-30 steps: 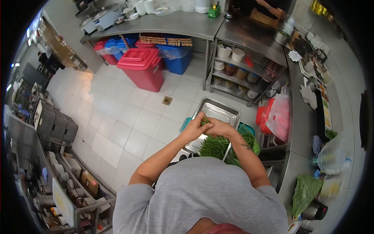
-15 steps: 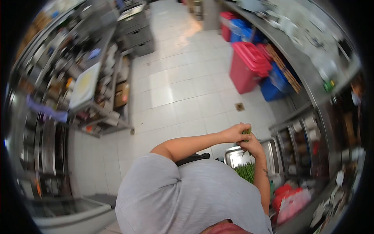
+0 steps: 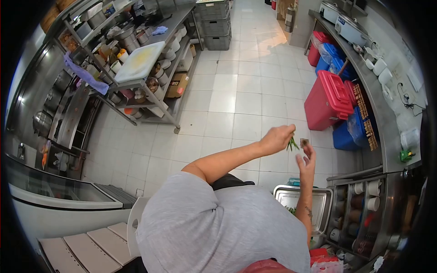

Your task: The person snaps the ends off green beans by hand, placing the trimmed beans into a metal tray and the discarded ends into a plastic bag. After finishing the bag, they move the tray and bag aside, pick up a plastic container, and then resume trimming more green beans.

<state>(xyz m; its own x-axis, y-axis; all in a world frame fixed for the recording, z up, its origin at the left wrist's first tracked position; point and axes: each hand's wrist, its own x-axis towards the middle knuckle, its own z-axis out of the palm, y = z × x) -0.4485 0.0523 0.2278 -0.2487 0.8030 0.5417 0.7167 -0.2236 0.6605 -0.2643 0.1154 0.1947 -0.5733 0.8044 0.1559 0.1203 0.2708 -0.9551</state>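
Observation:
My left hand (image 3: 277, 139) is closed around a small bunch of thin green vegetable stalks (image 3: 292, 144), whose ends hang below the fingers. To its right, my right hand (image 3: 307, 159) is raised with thumb and fingers apart, holding nothing I can see. Below both hands is a shallow stainless-steel tray (image 3: 324, 200). A bit of green vegetable (image 3: 290, 210) shows in the tray beside my right forearm; my arm and shirt hide the rest.
Red bins (image 3: 328, 100) and blue bins (image 3: 348, 132) stand under the right counter (image 3: 387, 123). A rack of cups (image 3: 359, 204) is close on my right. A shelved steel table (image 3: 175, 102) with a cutting board (image 3: 140, 61) stands left. Tiled floor (image 3: 218, 109) lies ahead.
My hands were together on the green stalks and are now apart. My right hand has opened and lowered slightly. The whole view has shifted, and less of the green pile shows.

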